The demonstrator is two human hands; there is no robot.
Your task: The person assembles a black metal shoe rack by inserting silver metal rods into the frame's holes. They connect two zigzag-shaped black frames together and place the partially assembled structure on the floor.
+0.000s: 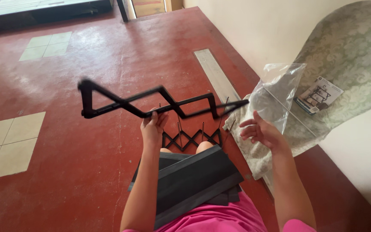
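Observation:
My left hand [152, 127] grips a black metal zigzag frame [121, 103] near its middle and holds it up level over the red floor. Its right tip reaches toward my right hand [260, 131], which hovers apart from it with fingers spread and nothing in it. A second black lattice piece with upright rods [192, 138] stands on the floor beyond my knees. Dark grey flat panels [194, 180] lie across my lap.
A clear plastic bag [280, 92] and a printed leaflet [318, 95] rest on a patterned cloth [348, 56] that drapes down to the floor at right. A pale wall [366, 150] runs along the right. Pale tile patches [9, 141] sit in the red floor.

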